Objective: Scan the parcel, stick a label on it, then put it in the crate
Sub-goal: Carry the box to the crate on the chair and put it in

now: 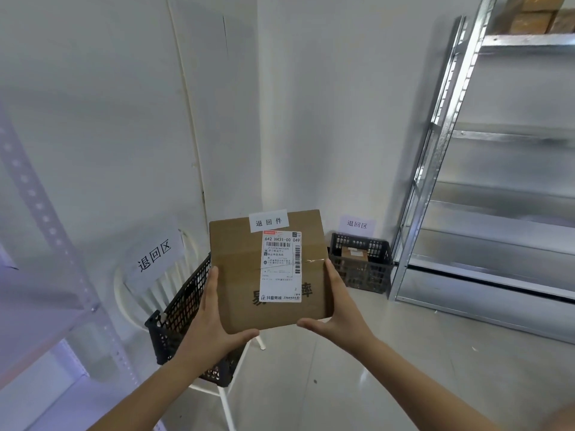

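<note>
A brown cardboard parcel (pixel 239 275) is held up in front of me, above the near black mesh crate (pixel 183 309) that rests on a white chair. On its top face are a white shipping label (pixel 281 265) with a barcode and a smaller white paper label (pixel 269 220) at the far edge. My left hand (pixel 208 325) grips the parcel's left side, thumb under the near edge. My right hand (pixel 339 309) grips the right side the same way.
A second black crate (pixel 362 262) with a small box inside stands on the floor by the wall corner. Metal shelving (pixel 485 188) fills the right; another rack (pixel 46 244) is at the left. Paper signs hang on the chair back (pixel 154 255) and wall (pixel 357 224).
</note>
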Demonstrator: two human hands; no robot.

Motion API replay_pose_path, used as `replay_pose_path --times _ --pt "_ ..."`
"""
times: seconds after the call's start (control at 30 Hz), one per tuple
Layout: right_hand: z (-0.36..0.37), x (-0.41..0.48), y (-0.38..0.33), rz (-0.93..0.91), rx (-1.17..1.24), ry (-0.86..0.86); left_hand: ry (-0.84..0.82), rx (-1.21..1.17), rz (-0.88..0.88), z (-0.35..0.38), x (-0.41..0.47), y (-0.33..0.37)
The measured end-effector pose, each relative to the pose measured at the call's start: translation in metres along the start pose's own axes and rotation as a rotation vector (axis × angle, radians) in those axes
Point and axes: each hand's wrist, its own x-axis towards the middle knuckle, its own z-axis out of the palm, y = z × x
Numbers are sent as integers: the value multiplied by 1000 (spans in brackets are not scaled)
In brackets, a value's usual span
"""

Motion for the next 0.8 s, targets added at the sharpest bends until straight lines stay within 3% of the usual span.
replay_pose_path --times 0.47,0.8 --pt "72 220 107 -23 5 -230 143 -41 -261 31 163 -121" --pt "142 324 158 -7 39 -504 290 -3 -478 45 203 -182"
